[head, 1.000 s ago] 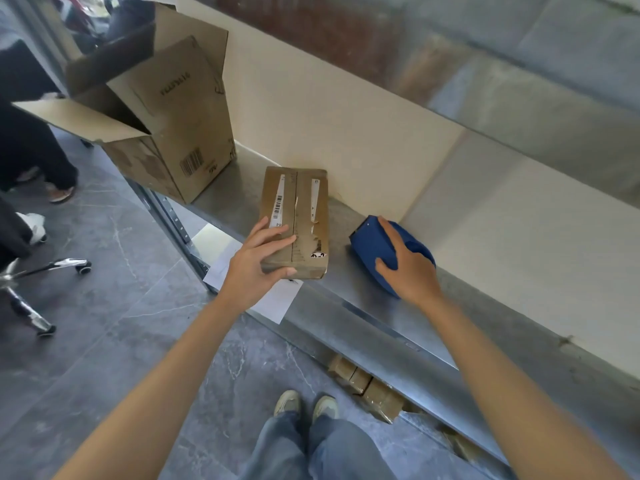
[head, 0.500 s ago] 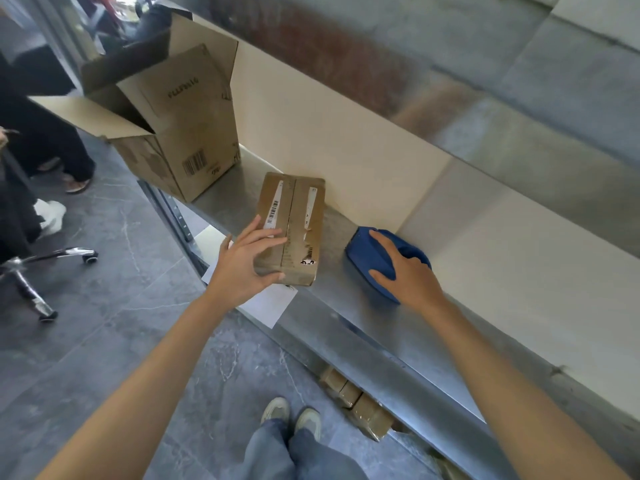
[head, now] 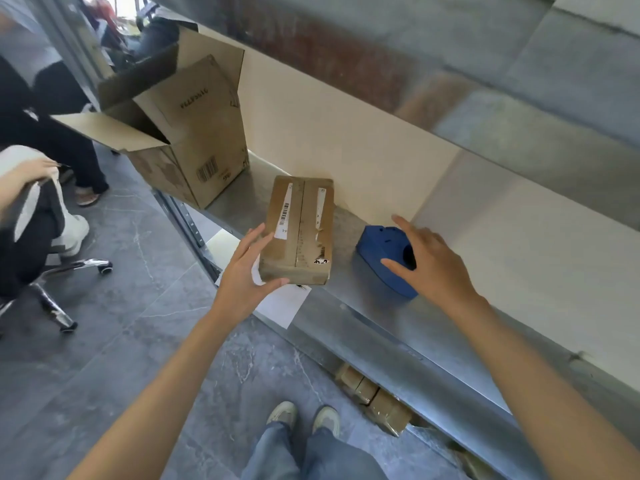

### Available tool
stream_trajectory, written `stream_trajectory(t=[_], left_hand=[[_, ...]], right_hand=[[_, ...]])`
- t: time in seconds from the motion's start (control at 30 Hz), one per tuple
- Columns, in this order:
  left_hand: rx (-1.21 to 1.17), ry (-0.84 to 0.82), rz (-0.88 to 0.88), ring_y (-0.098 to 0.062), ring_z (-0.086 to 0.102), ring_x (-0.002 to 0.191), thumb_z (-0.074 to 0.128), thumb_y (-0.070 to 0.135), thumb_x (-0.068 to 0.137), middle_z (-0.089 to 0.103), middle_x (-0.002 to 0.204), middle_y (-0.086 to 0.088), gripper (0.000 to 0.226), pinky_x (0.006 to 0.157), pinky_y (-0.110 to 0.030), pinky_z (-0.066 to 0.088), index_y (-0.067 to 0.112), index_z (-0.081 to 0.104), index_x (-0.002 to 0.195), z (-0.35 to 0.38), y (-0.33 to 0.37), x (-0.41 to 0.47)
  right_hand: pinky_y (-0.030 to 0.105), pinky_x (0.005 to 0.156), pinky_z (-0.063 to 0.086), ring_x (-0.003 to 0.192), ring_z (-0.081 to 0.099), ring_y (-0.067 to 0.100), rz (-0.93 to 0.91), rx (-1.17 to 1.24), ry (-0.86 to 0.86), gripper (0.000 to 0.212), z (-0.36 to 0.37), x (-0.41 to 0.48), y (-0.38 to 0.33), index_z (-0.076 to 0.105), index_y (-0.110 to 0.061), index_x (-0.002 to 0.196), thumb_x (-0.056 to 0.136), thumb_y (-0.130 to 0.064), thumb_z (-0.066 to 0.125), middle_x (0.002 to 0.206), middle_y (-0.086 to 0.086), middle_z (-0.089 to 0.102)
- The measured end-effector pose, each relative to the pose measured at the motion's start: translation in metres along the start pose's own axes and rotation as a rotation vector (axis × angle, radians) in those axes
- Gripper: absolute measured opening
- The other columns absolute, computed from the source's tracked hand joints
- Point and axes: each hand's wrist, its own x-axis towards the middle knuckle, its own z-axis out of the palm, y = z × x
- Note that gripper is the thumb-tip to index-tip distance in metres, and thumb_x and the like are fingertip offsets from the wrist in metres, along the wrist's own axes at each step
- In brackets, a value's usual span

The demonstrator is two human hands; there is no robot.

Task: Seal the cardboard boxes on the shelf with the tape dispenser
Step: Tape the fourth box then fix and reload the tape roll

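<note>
Where the box [head: 298, 230] is lying: at the front edge of the shelf [head: 398, 327], seam up for taping.
Left hand [head: 242, 275]: you are cupping its near corner, fingers spread, probably steadying it.
Right hand [head: 433, 268]: you are splaying your fingers over the dispenser [head: 377, 247], not yet gripping it.

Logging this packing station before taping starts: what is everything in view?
small cardboard box: one, brown, flaps closed, mid-shelf
large cardboard box: one, brown, flaps open, shelf's left end
tape dispenser: one, blue, on shelf right of small box
shelf: one, grey metal, against cream wall
paper sheet: one, white, at shelf edge below small box
wrapped bundles: several, brown, floor under shelf
office chair: one, chrome base, far left
seated person: one, dark trousers, on that chair
left hand: one, fingers straight, at small box's near left corner
right hand: one, fingers spread, over tape dispenser
shoes: two, pale, on grey floor below
</note>
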Motion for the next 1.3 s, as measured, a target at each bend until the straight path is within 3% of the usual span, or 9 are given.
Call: stream_trajectory(t=[0.1, 0.23, 0.37, 0.67, 0.97, 1.1, 1.17, 1.23, 1.3], left_hand=[[-0.06, -0.043, 0.002, -0.002, 0.022, 0.147, 0.081, 0.02, 0.081, 0.026, 0.158, 0.017, 0.081, 0.112, -0.008, 0.02, 0.028, 0.038, 0.149, -0.002, 0.002, 0.002], [-0.172, -0.099, 0.002, -0.008, 0.027, 0.147, 0.078, 0.015, 0.084, 0.03, 0.158, 0.012, 0.075, 0.119, -0.041, 0.034, 0.022, 0.042, 0.149, -0.002, -0.001, 0.011], [-0.239, -0.12, 0.006, -0.011, 0.03, 0.147, 0.078, 0.01, 0.082, 0.032, 0.155, 0.018, 0.071, 0.11, -0.05, 0.043, 0.02, 0.047, 0.146, 0.0, -0.009, 0.013], [-0.283, -0.166, 0.044, -0.012, 0.023, 0.151, 0.075, 0.014, 0.084, 0.032, 0.16, 0.004, 0.062, 0.114, -0.049, 0.04, 0.014, 0.052, 0.142, 0.002, -0.02, 0.016], [-0.356, -0.095, 0.007, -0.014, 0.03, 0.148, 0.075, 0.019, 0.084, 0.039, 0.156, 0.009, 0.055, 0.102, -0.023, 0.05, 0.012, 0.059, 0.136, 0.001, -0.017, 0.018], [-0.371, -0.136, -0.035, 0.002, 0.034, 0.142, 0.079, 0.016, 0.078, 0.044, 0.152, 0.01, 0.056, 0.102, -0.024, 0.05, 0.015, 0.063, 0.132, -0.009, -0.02, 0.023], [-0.387, -0.209, -0.031, 0.006, 0.036, 0.14, 0.078, 0.023, 0.074, 0.046, 0.15, 0.012, 0.056, 0.109, -0.028, 0.045, 0.021, 0.064, 0.129, -0.021, -0.023, 0.029], [-0.345, -0.26, -0.015, 0.0, 0.038, 0.141, 0.077, 0.026, 0.073, 0.048, 0.149, 0.012, 0.056, 0.115, -0.031, 0.038, 0.029, 0.063, 0.127, -0.034, -0.029, 0.037], [-0.28, -0.26, -0.033, 0.006, 0.041, 0.136, 0.077, 0.027, 0.075, 0.049, 0.148, 0.014, 0.057, 0.115, -0.028, 0.036, 0.031, 0.061, 0.13, -0.043, -0.034, 0.044]], right_hand=[[0.042, 0.082, 0.053, 0.117, 0.052, 0.027, -0.113, -0.002, 0.072, 0.069, 0.007, 0.002, -0.024, 0.034, -0.027, 0.151, 0.092, -0.049, 0.061, 0.13, 0.003, 0.053], [0.039, 0.092, 0.05, 0.136, 0.039, 0.02, -0.218, 0.199, -0.081, 0.071, 0.03, 0.002, -0.07, 0.027, -0.033, 0.153, 0.093, -0.043, 0.063, 0.155, -0.003, 0.034], [0.045, 0.098, 0.051, 0.14, 0.033, 0.02, -0.3, 0.268, -0.12, 0.071, 0.059, 0.011, -0.089, 0.036, -0.03, 0.152, 0.089, -0.034, 0.068, 0.158, -0.002, 0.032], [0.043, 0.077, 0.059, 0.129, 0.036, 0.015, -0.262, 0.282, 0.009, 0.058, 0.072, 0.018, -0.088, 0.059, -0.026, 0.135, 0.082, -0.042, 0.074, 0.143, -0.005, 0.05], [0.033, 0.065, 0.053, 0.115, 0.045, 0.024, -0.111, 0.22, 0.219, 0.058, 0.09, 0.019, -0.121, 0.068, -0.017, 0.106, 0.072, -0.063, 0.067, 0.117, 0.0, 0.061], [0.045, 0.092, 0.052, 0.123, 0.04, 0.022, -0.225, 0.173, 0.091, 0.063, 0.075, 0.022, -0.108, 0.067, -0.022, 0.121, 0.075, -0.064, 0.065, 0.128, 0.0, 0.059], [0.049, 0.118, 0.027, 0.14, 0.028, 0.021, -0.311, 0.161, -0.095, 0.069, 0.061, 0.024, -0.096, 0.057, -0.029, 0.136, 0.075, -0.062, 0.066, 0.143, -0.002, 0.05], [0.04, 0.12, 0.017, 0.146, 0.022, 0.019, -0.34, 0.203, -0.219, 0.068, 0.05, 0.025, -0.091, 0.051, -0.034, 0.141, 0.078, -0.05, 0.071, 0.149, -0.004, 0.044], [0.04, 0.116, 0.031, 0.144, 0.028, 0.018, -0.331, 0.254, -0.209, 0.063, 0.049, 0.025, -0.094, 0.055, -0.033, 0.139, 0.08, -0.037, 0.075, 0.144, -0.003, 0.048]])
